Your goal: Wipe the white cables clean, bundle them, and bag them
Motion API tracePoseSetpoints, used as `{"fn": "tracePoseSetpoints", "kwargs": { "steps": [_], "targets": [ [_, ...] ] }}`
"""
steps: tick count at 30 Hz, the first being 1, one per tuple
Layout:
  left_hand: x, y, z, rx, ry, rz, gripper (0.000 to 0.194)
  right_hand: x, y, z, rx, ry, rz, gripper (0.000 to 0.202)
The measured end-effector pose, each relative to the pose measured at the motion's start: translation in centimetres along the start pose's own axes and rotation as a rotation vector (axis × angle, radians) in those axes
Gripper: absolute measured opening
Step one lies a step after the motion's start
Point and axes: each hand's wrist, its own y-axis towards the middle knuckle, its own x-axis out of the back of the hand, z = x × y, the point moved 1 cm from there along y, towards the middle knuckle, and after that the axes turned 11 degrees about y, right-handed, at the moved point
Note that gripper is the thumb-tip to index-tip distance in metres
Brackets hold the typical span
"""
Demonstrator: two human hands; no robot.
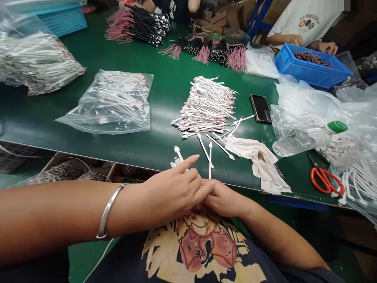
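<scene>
Found at the near edge of the table [165, 137], just beyond the left hand [173, 190]: a small cluster of white cables [178, 152], partly hidden by fingers. Cannot tell whether held or merely lying behind. Also noted, upright to the near edge and with lower end close to the right hand [225, 199]: a single white cable [210, 155].

Grip of the left: index finger extended, others curled, crossed over the right; contents not visible, cannot tell. Grip of the right: mostly covered by left fingers; cannot tell whether loaded.

Farther in, well apart from both: a pile of white cables [207, 102], with loose ones strewn toward the near edge. Left of the pile: a clear bag [118, 102] of similar cables. Right of it: a phone [260, 108]; nearer, a cloth [259, 157] hanging over the near edge. Toward the right end: a bottle [306, 139] and red-handled scissors [325, 179]. Along the far edge: black and pink wires [138, 23] and, far right, a blue bin [306, 72].
</scene>
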Motion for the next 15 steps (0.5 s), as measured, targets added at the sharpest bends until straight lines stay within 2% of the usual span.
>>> {"fn": "tracePoseSetpoints", "kwargs": {
  "steps": [1,4,6,10,12,15],
  "targets": [
    [0.0,-0.3,0.1,0.013,0.027,0.015,0.039,0.2,0.2,0.2,-0.066,0.048,0.059,0.026],
    [-0.1,-1.6,0.3,0.081,0.040,0.055,0.046,0.4,0.7,0.9,-0.167,0.074,0.095,0.029],
    [-0.4,-2.4,0.3,0.133,0.037,0.082,0.047,0.1,1.1,1.4,-0.165,0.073,0.116,0.030],
    [-1.3,-4.2,1.3,0.285,-0.093,0.066,0.028,-0.5,1.7,2.1,-0.117,0.163,0.082,0.030],
    [-2.1,-5.1,2.5,0.450,-0.208,-0.040,0.024,-0.5,1.8,2.2,-0.103,0.272,0.008,0.038],
    [-4.1,-6.2,4.4,0.799,-0.414,-0.309,0.022,-0.3,1.8,2.2,-0.063,0.409,-0.108,0.045]
  ]
}}
